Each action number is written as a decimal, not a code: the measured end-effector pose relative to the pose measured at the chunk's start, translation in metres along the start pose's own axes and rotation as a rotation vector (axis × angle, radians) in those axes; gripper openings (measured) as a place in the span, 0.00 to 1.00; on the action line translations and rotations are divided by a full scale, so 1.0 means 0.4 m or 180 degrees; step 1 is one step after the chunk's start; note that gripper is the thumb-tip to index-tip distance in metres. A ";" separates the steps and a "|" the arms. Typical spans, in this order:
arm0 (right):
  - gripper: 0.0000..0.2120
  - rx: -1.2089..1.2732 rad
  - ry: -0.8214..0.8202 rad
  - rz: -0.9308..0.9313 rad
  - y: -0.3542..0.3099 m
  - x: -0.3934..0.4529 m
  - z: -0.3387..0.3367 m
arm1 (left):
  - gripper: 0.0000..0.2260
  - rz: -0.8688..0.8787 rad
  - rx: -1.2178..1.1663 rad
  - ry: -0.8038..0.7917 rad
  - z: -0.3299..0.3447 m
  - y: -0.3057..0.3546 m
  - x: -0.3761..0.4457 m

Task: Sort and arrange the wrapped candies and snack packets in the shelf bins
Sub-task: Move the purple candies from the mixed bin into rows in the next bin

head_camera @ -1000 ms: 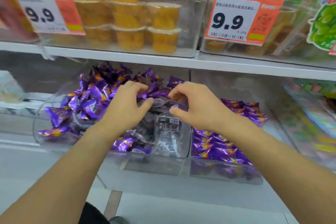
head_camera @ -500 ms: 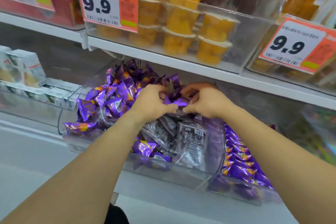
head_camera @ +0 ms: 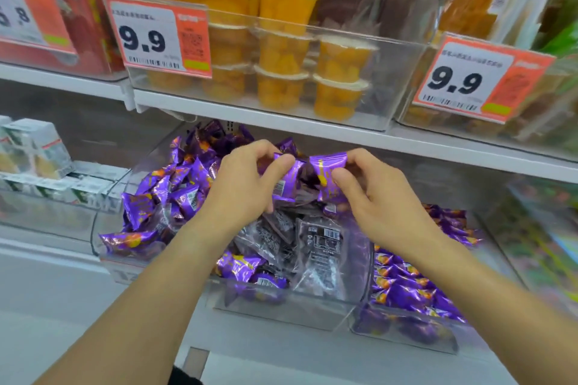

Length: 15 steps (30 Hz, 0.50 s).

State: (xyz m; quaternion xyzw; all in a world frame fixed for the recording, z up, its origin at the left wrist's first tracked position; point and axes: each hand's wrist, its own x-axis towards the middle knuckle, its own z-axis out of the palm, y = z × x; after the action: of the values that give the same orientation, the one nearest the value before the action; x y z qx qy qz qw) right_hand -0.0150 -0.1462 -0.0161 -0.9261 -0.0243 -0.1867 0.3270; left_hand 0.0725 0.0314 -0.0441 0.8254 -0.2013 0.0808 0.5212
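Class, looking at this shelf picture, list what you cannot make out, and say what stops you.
- Head view: small print on the orange-and-white price tag, too small.
- Far-right green packets, blurred.
- Clear plastic bin contents below the left hand and right hand, hidden by forearms.

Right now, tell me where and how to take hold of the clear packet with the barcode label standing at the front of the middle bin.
Pinch the clear packet by its upper edge, coming from above. It stands nearly upright against the clear bin's front wall, other packets crowd its left, and only its top is free. The right hand, pinching a purple candy, is nearest.
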 end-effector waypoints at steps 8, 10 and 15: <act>0.07 0.1541 0.0211 0.0882 0.027 -0.181 -0.128 | 0.16 -0.0185 -0.1544 -0.1192 0.051 0.150 -0.117; 0.04 0.2239 0.0254 0.1446 0.072 -0.197 -0.150 | 0.05 -0.0054 -0.1202 -0.1214 0.072 0.158 -0.131; 0.11 0.2888 0.0340 0.1877 0.145 -0.245 -0.181 | 0.27 0.0080 -0.1268 -0.1481 0.157 0.189 -0.163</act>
State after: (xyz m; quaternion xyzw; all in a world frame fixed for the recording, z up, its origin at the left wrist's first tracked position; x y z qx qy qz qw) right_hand -0.1202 -0.2285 -0.0343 -0.6487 0.1750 -0.1046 0.7332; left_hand -0.0228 -0.0368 -0.0316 0.7007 -0.3374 -0.1450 0.6117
